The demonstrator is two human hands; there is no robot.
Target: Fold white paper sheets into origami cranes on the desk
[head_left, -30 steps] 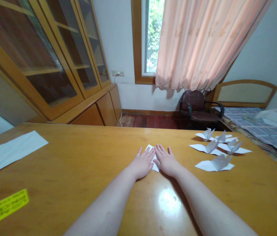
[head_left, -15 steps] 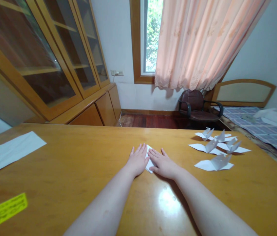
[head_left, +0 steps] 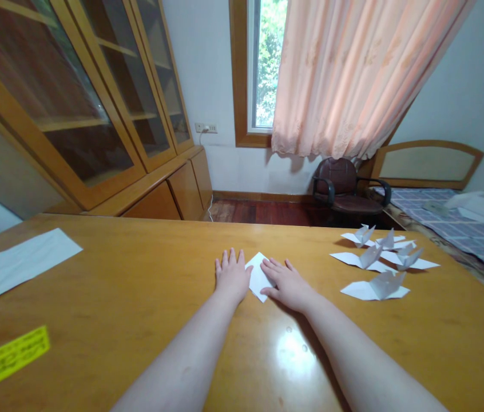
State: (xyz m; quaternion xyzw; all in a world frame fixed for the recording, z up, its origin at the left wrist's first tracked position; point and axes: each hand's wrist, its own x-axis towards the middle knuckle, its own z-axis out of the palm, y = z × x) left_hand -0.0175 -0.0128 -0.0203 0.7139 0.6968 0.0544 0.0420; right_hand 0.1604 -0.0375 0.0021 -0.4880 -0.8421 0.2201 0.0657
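A small folded piece of white paper [head_left: 260, 278], roughly diamond-shaped, lies flat on the wooden table [head_left: 173, 343] between my hands. My left hand [head_left: 231, 278] rests on the tabletop at the paper's left side, fingers spread, with the thumb at its left edge. On the other side my right hand [head_left: 287, 284] lies with its fingertips and thumb on the paper's right part, fingers stretched out. Part of the paper's right side is hidden beneath that hand.
Several folded white paper birds [head_left: 375, 289] stand on the table's right side. At the left lie a long white paper strip [head_left: 19, 266] and a yellow label with writing [head_left: 8, 361]. Beyond the table are a glass-door cabinet [head_left: 96, 160], an armchair [head_left: 340, 183] and a bed [head_left: 452, 212].
My left hand has slid left off the folded paper and its fingers have spread, uncovering more of the paper. My right hand has stayed almost in place.
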